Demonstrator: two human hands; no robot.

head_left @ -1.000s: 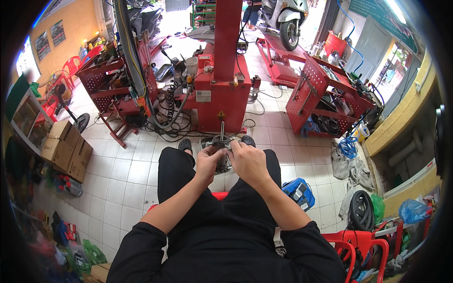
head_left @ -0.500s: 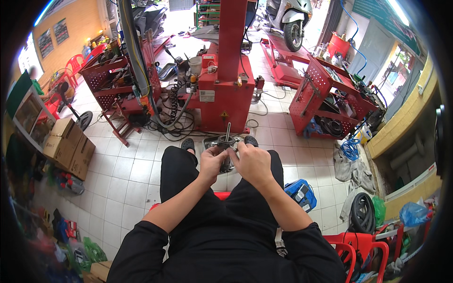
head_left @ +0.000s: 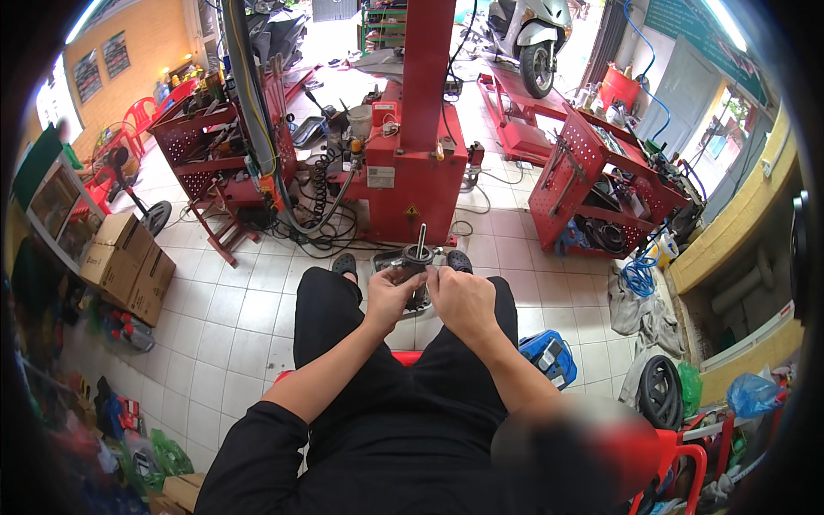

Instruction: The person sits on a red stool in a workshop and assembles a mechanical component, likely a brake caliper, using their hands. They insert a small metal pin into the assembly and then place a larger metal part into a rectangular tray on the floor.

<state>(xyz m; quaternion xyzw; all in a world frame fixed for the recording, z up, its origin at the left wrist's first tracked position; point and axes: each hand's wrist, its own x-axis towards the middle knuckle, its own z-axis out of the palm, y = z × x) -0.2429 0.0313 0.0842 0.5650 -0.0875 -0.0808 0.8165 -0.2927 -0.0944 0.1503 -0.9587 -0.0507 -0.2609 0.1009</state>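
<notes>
Between my knees I hold a dark round metal part with a steel shaft [head_left: 418, 255] standing up from it. My left hand [head_left: 390, 300] grips it from the left, fingers curled around its near side. My right hand [head_left: 463, 299] is closed against its right side, thumb and fingers pinched together; what they pinch is hidden. Below and behind the part a metal tray [head_left: 382, 258] lies on the floor between my feet, with other metal pieces in it that I cannot make out.
A red lift post [head_left: 418, 184] stands ahead on its base, with hoses and cables around it. Red tool carts [head_left: 577, 184] flank it. Cardboard boxes [head_left: 120, 249] are at the left, a blue case [head_left: 548, 359] by my right knee. A blurred patch covers the lower right.
The shaft leans slightly less, and the part sits a little higher between my hands. My right fingers have shifted along its side. The whole view has moved slightly.
</notes>
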